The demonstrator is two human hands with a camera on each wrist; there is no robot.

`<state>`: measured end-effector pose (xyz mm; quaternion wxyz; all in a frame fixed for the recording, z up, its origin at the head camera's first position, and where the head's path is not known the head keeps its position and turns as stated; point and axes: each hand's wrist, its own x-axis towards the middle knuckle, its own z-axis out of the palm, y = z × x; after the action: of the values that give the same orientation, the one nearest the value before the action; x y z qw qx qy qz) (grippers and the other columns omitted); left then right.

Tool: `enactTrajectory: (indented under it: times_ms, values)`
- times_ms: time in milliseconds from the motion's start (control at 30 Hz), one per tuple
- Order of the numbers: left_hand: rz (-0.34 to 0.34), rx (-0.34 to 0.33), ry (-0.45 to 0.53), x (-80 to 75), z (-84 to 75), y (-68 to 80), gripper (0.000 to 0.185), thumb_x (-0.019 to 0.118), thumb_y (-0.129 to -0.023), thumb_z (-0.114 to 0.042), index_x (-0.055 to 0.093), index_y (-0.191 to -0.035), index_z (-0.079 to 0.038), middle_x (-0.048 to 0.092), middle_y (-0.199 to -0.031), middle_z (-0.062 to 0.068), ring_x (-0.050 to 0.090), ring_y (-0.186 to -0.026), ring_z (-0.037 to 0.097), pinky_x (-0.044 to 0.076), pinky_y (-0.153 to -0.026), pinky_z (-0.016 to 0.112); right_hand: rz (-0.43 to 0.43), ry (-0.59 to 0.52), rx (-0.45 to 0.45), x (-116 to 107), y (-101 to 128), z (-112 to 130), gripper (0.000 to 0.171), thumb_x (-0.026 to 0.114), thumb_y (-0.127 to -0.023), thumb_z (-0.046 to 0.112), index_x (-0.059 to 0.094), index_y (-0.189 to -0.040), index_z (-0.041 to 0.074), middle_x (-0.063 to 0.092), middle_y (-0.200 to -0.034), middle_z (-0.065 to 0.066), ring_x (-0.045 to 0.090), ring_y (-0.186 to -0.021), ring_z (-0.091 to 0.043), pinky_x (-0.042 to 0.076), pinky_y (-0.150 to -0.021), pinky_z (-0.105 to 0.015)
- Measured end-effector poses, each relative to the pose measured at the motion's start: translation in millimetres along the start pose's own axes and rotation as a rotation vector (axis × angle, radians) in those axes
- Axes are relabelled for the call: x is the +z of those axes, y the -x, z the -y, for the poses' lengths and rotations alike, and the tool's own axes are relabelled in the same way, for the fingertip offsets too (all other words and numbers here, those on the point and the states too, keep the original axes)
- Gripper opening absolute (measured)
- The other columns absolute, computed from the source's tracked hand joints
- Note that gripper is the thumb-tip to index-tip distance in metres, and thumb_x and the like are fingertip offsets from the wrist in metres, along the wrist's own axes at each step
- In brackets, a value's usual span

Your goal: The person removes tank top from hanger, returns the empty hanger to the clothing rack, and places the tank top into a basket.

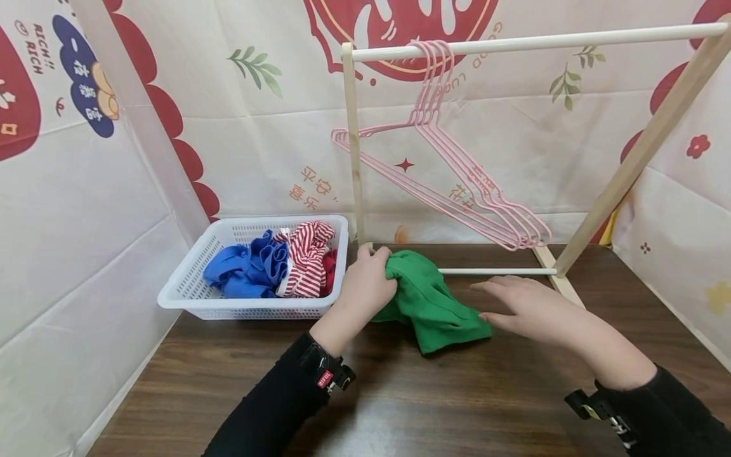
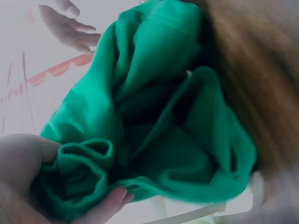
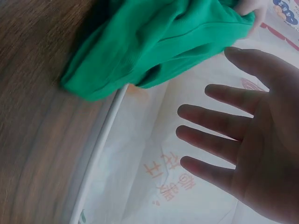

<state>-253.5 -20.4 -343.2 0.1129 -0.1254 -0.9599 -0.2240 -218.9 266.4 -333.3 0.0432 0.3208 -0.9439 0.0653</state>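
A crumpled green garment (image 1: 434, 304) hangs from my left hand (image 1: 368, 279), its lower part close to or on the dark wooden table. The left wrist view shows the fingers and thumb gripping a bunched edge of the green cloth (image 2: 154, 107), while the rest falls in loose folds. To the right of the cloth, my right hand (image 1: 531, 311) holds nothing. Its fingers are spread and straight in the right wrist view, apart from the green garment (image 3: 154, 46). What kind of garment it is cannot be told from the folds.
A white plastic basket (image 1: 183, 289) at the left holds a blue garment (image 1: 245, 266), a red-and-white striped one (image 1: 308, 257) and a red piece (image 1: 329, 270). Behind the hands stands a wooden rack with a white top rail (image 1: 542, 42); several pink hangers (image 1: 434, 127) hang from it.
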Motion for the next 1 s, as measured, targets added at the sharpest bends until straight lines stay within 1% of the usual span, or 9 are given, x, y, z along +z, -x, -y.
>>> enactTrajectory:
  times_ms: [100, 133, 200, 267, 433, 600, 733, 833, 1000]
  values:
    - [-0.094, 0.017, -0.053, -5.4, -2.1, -0.3, 0.035, 0.067, -0.083, -0.015, 0.061, -0.118, -0.014, 0.053, -0.112, 0.016, 0.061, -0.079, 0.028, 0.052, -0.063, 0.041, 0.004, -0.011, 0.003, -0.4, 0.2, -0.2, 0.050, 0.068, -0.091, 0.033, 0.058, -0.134, 0.009, 0.060, -0.127, -0.011, 0.056, -0.117, -0.034, 0.044, -0.094, -0.054]
    - [-0.119, 0.027, -0.082, -5.8, -2.9, -0.5, 0.037, 0.068, -0.083, -0.015, 0.061, -0.119, -0.014, 0.054, -0.109, 0.015, 0.061, -0.080, 0.029, 0.053, -0.062, 0.041, 0.007, -0.014, 0.004, -0.3, 0.2, -0.3, 0.050, 0.068, -0.091, 0.033, 0.057, -0.134, 0.009, 0.060, -0.127, -0.011, 0.056, -0.117, -0.034, 0.044, -0.094, -0.054]
    - [-0.144, 0.052, -0.134, -4.1, -4.2, -1.1, 0.040, 0.070, -0.083, -0.015, 0.061, -0.122, -0.013, 0.055, -0.107, 0.015, 0.062, -0.083, 0.029, 0.053, -0.060, 0.042, 0.012, -0.017, 0.006, 0.3, -0.1, -0.3, 0.050, 0.068, -0.091, 0.033, 0.057, -0.134, 0.008, 0.060, -0.127, -0.012, 0.055, -0.117, -0.035, 0.043, -0.094, -0.054]
    - [-0.139, 0.072, -0.176, 0.4, -5.3, -1.8, 0.041, 0.070, -0.084, -0.015, 0.060, -0.123, -0.013, 0.054, -0.106, 0.016, 0.062, -0.084, 0.030, 0.054, -0.059, 0.041, 0.015, -0.022, 0.008, 1.2, -0.7, -0.1, 0.051, 0.067, -0.091, 0.033, 0.057, -0.134, 0.006, 0.059, -0.127, -0.014, 0.055, -0.118, -0.036, 0.043, -0.095, -0.054]
    - [-0.075, 0.104, -0.212, 17.3, -4.3, -5.5, 0.045, 0.071, -0.085, -0.021, 0.057, -0.127, -0.015, 0.054, -0.109, 0.014, 0.061, -0.086, 0.027, 0.055, -0.063, 0.040, 0.018, -0.042, 0.010, 4.9, -5.1, 0.5, 0.050, 0.068, -0.091, 0.032, 0.058, -0.133, 0.006, 0.060, -0.126, -0.013, 0.056, -0.116, -0.036, 0.044, -0.093, -0.054]
    - [-0.001, 0.128, -0.170, 31.0, -3.2, -9.8, 0.054, 0.070, -0.085, -0.029, 0.053, -0.135, -0.015, 0.055, -0.115, 0.012, 0.062, -0.089, 0.023, 0.054, -0.070, 0.039, 0.053, -0.071, 0.040, 9.9, -12.4, -2.9, 0.053, 0.066, -0.093, 0.035, 0.055, -0.135, 0.005, 0.057, -0.129, -0.016, 0.054, -0.118, -0.038, 0.044, -0.093, -0.055]
    - [0.075, 0.139, -0.136, 41.8, -2.0, -11.1, 0.065, 0.069, -0.086, -0.036, 0.045, -0.142, -0.016, 0.052, -0.124, 0.014, 0.060, -0.100, 0.025, 0.053, -0.080, 0.039, 0.080, -0.090, 0.090, 13.6, -17.5, -7.2, 0.057, 0.065, -0.093, 0.037, 0.052, -0.138, 0.004, 0.054, -0.133, -0.019, 0.051, -0.121, -0.041, 0.042, -0.095, -0.057]
    - [0.134, 0.137, -0.146, 48.8, -0.7, -10.7, 0.071, 0.066, -0.086, -0.044, 0.039, -0.147, -0.018, 0.047, -0.134, 0.015, 0.052, -0.116, 0.032, 0.050, -0.089, 0.044, 0.100, -0.106, 0.118, 14.8, -19.9, -8.9, 0.058, 0.064, -0.093, 0.038, 0.051, -0.138, 0.004, 0.053, -0.134, -0.020, 0.049, -0.122, -0.042, 0.041, -0.095, -0.058]
    - [0.240, 0.097, -0.149, 56.6, 1.1, -8.0, 0.090, 0.069, -0.077, -0.060, 0.031, -0.152, -0.026, 0.034, -0.149, 0.015, 0.030, -0.135, 0.046, 0.045, -0.091, 0.060, 0.129, -0.126, 0.143, 16.9, -21.2, -11.4, 0.059, 0.063, -0.094, 0.038, 0.050, -0.138, 0.002, 0.052, -0.135, -0.023, 0.047, -0.124, -0.044, 0.040, -0.096, -0.059]
